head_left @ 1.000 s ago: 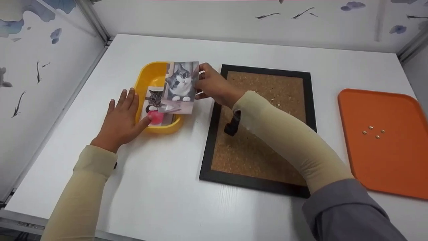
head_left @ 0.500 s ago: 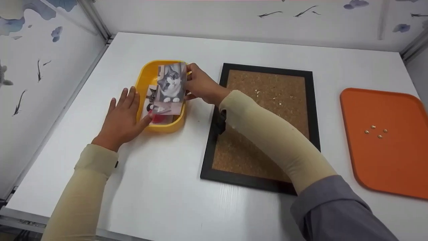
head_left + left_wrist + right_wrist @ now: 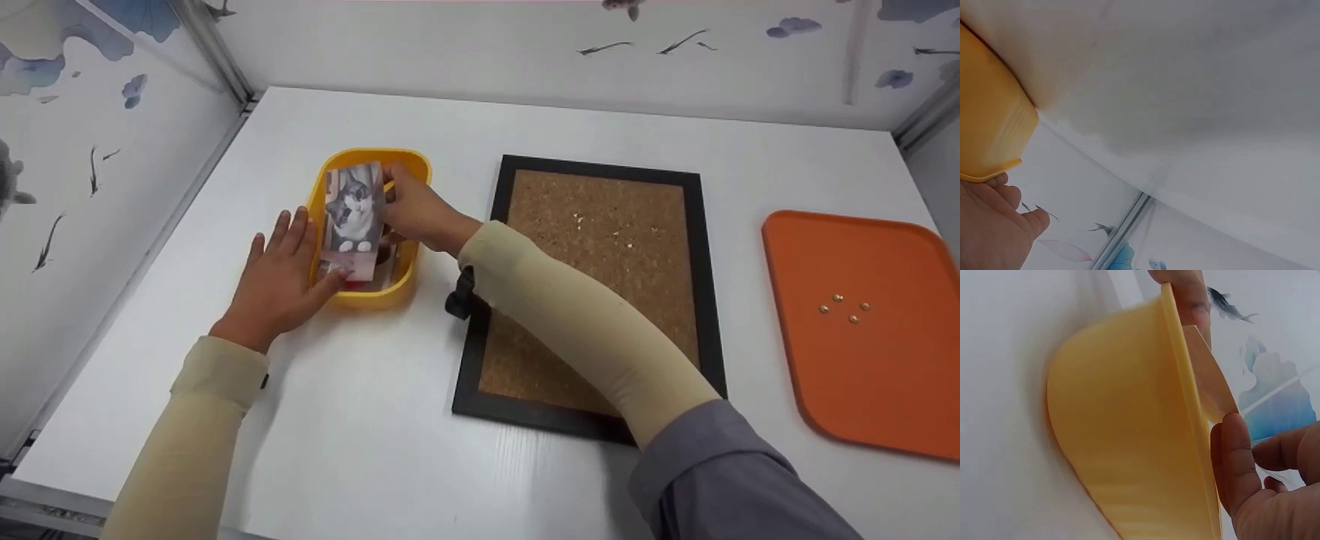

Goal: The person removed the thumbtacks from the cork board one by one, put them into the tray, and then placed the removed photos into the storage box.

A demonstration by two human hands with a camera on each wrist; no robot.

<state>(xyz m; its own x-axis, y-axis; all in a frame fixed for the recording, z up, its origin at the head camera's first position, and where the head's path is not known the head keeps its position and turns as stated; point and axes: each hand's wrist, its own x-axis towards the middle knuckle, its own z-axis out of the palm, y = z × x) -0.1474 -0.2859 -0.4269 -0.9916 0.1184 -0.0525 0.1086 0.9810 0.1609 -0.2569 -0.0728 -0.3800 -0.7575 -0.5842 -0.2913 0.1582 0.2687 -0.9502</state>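
A yellow plastic basin [image 3: 379, 300] stands on the white table, with other photo cards partly visible inside. My right hand [image 3: 420, 210] pinches a grey-and-white cat photo [image 3: 352, 217] by its right edge and holds it tilted over the basin. In the right wrist view the card [image 3: 1210, 374] dips behind the basin's rim, beside my fingers. My left hand [image 3: 274, 289] rests along the basin's left side with fingers straight, its thumb near the photo's lower edge. From the left wrist, its fingers touch the underside of the basin's rim [image 3: 994, 174].
Right of the basin lies a black-framed corkboard [image 3: 600, 210] with pale chips in its surface, under my right forearm. Farther right is an orange tray [image 3: 885, 382] bearing several small gold pins [image 3: 838, 298]. White patterned walls [image 3: 450, 45] stand behind and at the left.
My right hand has carried the cat photo leftward and lower, over the basin, covering most of the card beneath. My left hand has stayed at the basin's side.
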